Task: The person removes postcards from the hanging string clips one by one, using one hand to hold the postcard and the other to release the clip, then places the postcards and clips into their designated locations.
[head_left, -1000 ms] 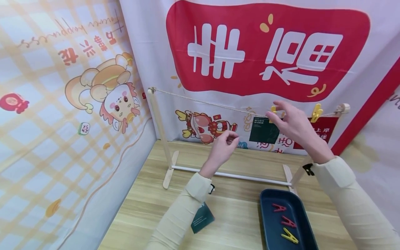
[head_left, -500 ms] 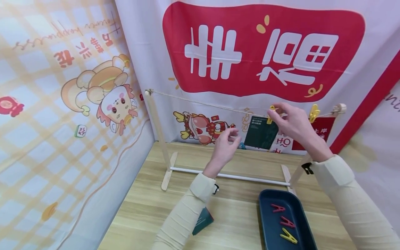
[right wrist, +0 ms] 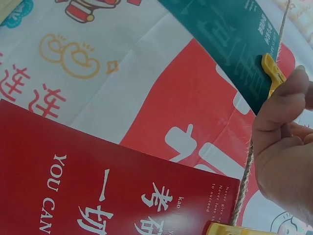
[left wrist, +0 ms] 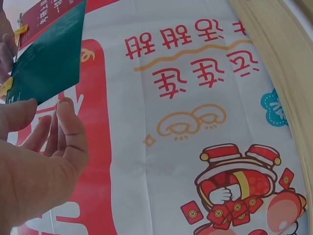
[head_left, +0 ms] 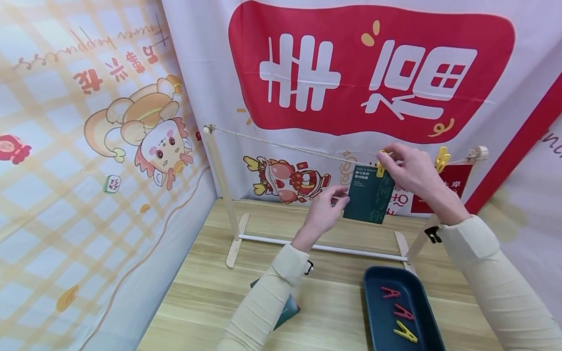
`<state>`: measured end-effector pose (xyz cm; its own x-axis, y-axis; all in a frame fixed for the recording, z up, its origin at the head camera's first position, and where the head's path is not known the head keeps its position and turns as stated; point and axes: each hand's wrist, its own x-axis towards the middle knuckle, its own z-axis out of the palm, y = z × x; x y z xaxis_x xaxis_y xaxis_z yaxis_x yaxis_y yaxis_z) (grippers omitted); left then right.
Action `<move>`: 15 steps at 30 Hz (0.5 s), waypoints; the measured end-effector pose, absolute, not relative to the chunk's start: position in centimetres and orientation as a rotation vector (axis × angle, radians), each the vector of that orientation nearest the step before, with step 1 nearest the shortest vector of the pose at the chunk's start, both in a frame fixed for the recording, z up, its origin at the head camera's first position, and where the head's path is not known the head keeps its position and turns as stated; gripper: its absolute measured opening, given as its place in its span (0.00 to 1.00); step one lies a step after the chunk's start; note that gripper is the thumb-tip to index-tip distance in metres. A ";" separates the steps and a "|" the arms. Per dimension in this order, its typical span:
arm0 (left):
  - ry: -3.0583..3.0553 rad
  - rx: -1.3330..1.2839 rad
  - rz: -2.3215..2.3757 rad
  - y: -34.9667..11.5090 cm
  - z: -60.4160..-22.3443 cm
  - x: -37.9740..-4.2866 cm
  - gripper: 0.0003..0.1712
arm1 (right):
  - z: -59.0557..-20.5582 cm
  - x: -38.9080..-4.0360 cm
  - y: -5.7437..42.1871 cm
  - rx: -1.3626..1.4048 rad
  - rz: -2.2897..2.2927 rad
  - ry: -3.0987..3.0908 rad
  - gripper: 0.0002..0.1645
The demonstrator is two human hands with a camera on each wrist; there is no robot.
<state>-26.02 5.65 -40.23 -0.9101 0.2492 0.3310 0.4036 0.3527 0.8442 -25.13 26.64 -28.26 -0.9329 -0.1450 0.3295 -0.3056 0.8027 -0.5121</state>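
A dark green card with pale lettering hangs from the twine line, held by a yellow clothespin. My right hand pinches that clothespin's upper end between thumb and fingers; the right wrist view shows the clothespin reaching from the fingertips onto the green card. My left hand is at the card's left edge, fingers loosely bent. In the left wrist view, gaps show between the left hand's thumb and fingers, just below the green card.
A red card hangs farther right under another yellow clothespin. The line spans a wooden stand. On the table, a dark blue tray holds two red clothespins and a yellow clothespin. Another green card lies partly under my left sleeve.
My left hand has moved right, up to the hanging green card. The card has turned to face me more fully. My right hand stays at the clothespin on the line.
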 end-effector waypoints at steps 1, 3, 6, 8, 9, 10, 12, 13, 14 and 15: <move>-2.466 -0.605 -1.596 5.8 -40.3 -26.0 0.17 | -28.3 -25.1 26.7 0.349 0.838 -2.716 0.35; -2.465 -0.623 -1.577 5.9 -40.3 -26.1 0.14 | -28.3 -25.2 26.7 0.354 0.835 -2.717 0.35; -2.461 -0.639 -1.550 6.1 -40.3 -26.0 0.10 | -28.3 -25.2 26.8 0.356 0.834 -2.718 0.33; -2.455 -0.639 -1.564 6.1 -40.1 -26.0 0.08 | -28.4 -25.2 26.8 0.354 0.834 -2.723 0.32; -2.452 -0.636 -1.575 6.1 -40.1 -25.9 0.08 | -28.4 -25.2 26.8 0.352 0.832 -2.725 0.32; -2.450 -0.636 -1.580 6.0 -40.0 -25.9 0.08 | -28.4 -25.2 26.8 0.350 0.831 -2.727 0.32; -2.448 -0.635 -1.597 6.0 -40.0 -25.8 0.08 | -28.4 -25.2 26.8 0.348 0.829 -2.730 0.31; -2.447 -0.635 -1.605 6.0 -39.9 -25.8 0.08 | -28.3 -25.2 26.7 0.349 0.829 -2.732 0.31; -2.449 -0.638 -1.607 5.9 -39.9 -25.8 0.08 | -28.3 -25.2 26.6 0.353 0.828 -2.730 0.31; -2.450 -0.642 -1.607 5.8 -39.9 -25.8 0.08 | -28.3 -25.1 26.6 0.357 0.828 -2.731 0.30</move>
<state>-25.75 5.83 -39.90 -0.8987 0.2719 0.3440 0.4238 0.3378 0.8404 -25.14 26.59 -28.28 -0.9348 -0.1557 0.3193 -0.3069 0.8068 -0.5049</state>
